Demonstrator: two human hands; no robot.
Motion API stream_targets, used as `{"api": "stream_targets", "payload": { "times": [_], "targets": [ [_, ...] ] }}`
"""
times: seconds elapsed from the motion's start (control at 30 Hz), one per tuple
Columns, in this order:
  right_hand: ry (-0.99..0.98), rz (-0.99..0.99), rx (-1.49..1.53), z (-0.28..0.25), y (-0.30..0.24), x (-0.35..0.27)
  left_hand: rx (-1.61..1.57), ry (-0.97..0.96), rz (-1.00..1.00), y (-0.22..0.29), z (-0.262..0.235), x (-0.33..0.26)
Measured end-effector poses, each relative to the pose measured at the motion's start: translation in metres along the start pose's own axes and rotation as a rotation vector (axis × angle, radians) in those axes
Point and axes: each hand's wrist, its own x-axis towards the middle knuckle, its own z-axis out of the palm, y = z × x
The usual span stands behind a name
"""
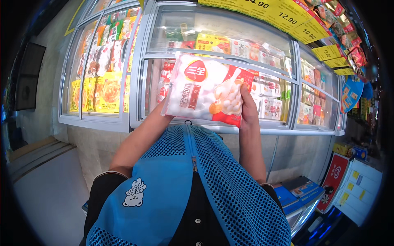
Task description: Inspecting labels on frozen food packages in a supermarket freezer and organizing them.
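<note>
The person holds a bag (pixel 207 90) of frozen white dumplings up in front of the chest, above the glass lid of a chest freezer (pixel 221 61). The bag is white with a red corner and a picture of round white balls; it lies tilted, its left end higher than its right.

The right hand (pixel 249 107) is clamped on the bag's right edge, fingers curled over the front near the red corner. The left hand (pixel 166 114) is mostly hidden behind the bag's lower left corner; it seems to grip the bag from beneath, though its fingers cannot be seen. The two hands are apart, one at each end of the bag. Both forearms are bare and rise from a blue mesh vest (pixel 230 184) over a black shirt.

Behind the bag, the freezer holds rows of packets in red, white and yellow under sliding glass lids. A second freezer (pixel 100 61) stands just beside it on the left, with yellow and orange packets inside. Yellow price tags (pixel 287 16) hang above the freezers at the upper right. At the lower right stand a red sign (pixel 337 180) and blue boxes (pixel 299 190) on the floor.
</note>
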Motion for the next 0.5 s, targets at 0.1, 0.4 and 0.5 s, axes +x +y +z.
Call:
{"api": "stream_targets", "payload": {
  "times": [0.1,0.4,0.5],
  "targets": [
    [-0.03,0.011,0.027,-0.012,0.002,0.003,-0.052,-0.022,0.031,0.002,0.014,-0.012],
    [-0.049,-0.077,0.003,-0.004,-0.007,-0.006,0.039,0.047,0.242,0.017,0.033,-0.04],
    [-0.082,-0.082,-0.001,0.001,-0.01,-0.007,0.077,0.087,0.321,0.016,0.044,-0.046]
  ]
}}
